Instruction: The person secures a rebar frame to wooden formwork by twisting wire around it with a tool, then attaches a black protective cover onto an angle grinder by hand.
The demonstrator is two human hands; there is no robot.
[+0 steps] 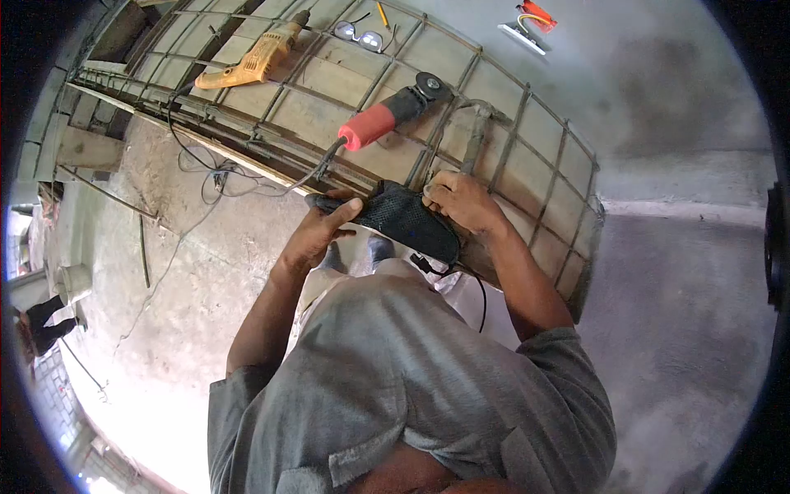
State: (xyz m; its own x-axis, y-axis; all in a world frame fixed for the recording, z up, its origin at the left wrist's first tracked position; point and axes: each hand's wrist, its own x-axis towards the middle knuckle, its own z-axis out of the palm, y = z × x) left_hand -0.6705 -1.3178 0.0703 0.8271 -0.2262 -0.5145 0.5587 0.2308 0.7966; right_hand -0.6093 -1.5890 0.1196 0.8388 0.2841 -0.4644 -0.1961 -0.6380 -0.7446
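A black mesh pouch [403, 216] lies at the front edge of the rebar grid, right before my body. Its left end is gripped by my left hand [317, 235], thumb on top. My right hand [467, 200] is closed at the pouch's upper right edge, fingers curled; what they pinch is too small to make out. Just beyond the pouch rests a red and black angle grinder [370, 125], its cord running down to the left. A hammer [476, 140] lies on the grid above my right hand. A black plug and cable [424, 263] hang below the pouch.
The rebar grid [527, 148] spans the boards ahead. On it are a yellow drill [259, 59], glasses [359, 36] and a pencil [383, 14]. An orange-handled tool [531, 26] is at the top right. Loose cables [220, 177] cross the left edge; a wall stands right.
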